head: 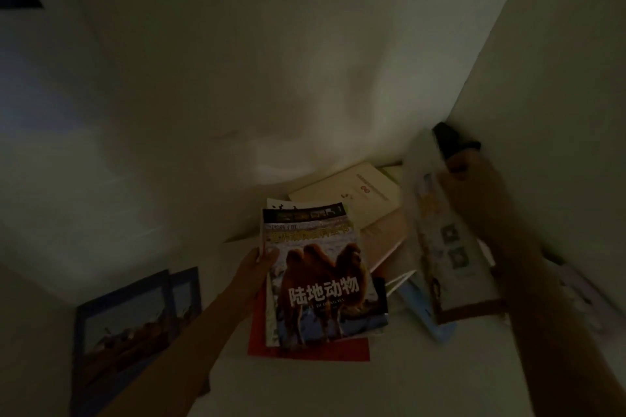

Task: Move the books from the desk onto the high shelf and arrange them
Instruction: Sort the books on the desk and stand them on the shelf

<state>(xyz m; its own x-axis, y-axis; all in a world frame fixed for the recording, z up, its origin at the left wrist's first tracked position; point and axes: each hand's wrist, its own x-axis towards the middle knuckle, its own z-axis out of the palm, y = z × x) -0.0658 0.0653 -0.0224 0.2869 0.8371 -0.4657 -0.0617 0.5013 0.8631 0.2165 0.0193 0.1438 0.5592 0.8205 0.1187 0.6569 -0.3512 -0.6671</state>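
On the dim shelf (pixel 210 379), the left hand (pixel 259 264) grips the camel book (pixel 321 284) atop a flat stack. The right hand (pixel 460 167) holds a tall book (pixel 447 247) upright near the wall.

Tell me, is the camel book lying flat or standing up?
Flat, cover up. The camel book lies on top of a red book, its front cover facing the camera, while the left hand holds its left edge.
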